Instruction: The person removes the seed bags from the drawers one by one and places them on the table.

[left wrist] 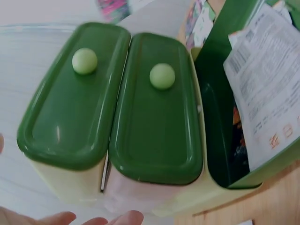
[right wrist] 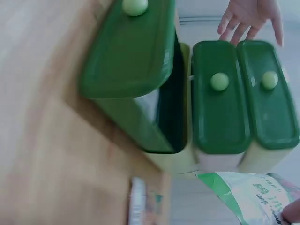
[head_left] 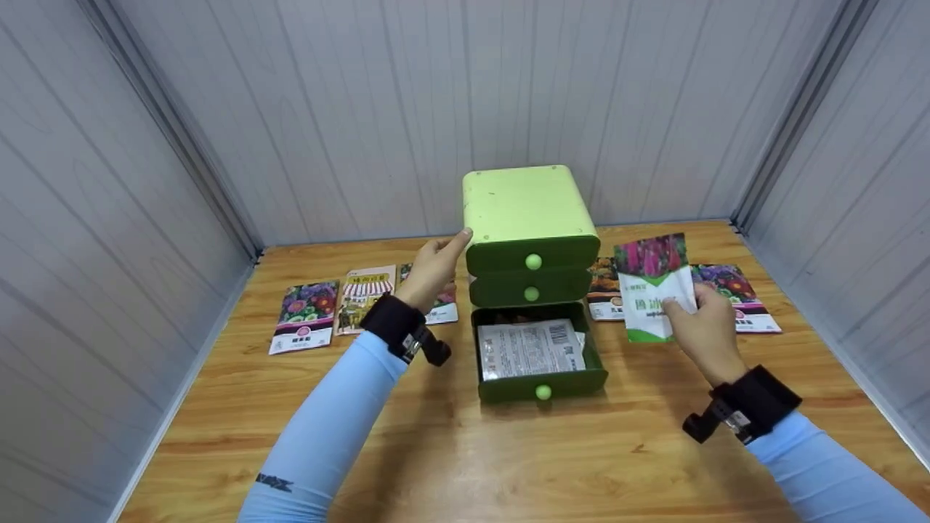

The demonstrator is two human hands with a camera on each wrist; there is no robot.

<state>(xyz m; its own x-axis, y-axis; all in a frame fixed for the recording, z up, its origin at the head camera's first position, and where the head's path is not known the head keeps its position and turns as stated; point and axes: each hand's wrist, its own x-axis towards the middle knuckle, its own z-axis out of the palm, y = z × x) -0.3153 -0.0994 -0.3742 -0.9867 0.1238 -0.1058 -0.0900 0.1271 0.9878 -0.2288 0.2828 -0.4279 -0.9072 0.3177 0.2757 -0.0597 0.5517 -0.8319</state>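
A small green drawer box (head_left: 530, 207) stands on the wooden table, its bottom drawer (head_left: 541, 393) pulled out with a printed packet (head_left: 534, 349) lying inside. My left hand (head_left: 436, 269) is at the box's left side, thumb near the top edge, fingers fairly straight; whether they touch the box I cannot tell. In the left wrist view its fingertips (left wrist: 129, 218) appear beside the box. On the right, my right hand (head_left: 705, 327) pinches a seed packet (head_left: 650, 290) with pink flowers and a green-white lower part, raised over the table. The right wrist view shows this seed packet (right wrist: 258, 197) beside the box.
Left of the box lie an aster packet (head_left: 304, 316), a yellow-pink packet (head_left: 367, 290) and a partly hidden packet (head_left: 443, 309). To the right, an orange-flower packet (head_left: 604, 290) and another flower packet (head_left: 737, 298) lie partly covered. Pale panel walls (head_left: 436, 109) enclose the table.
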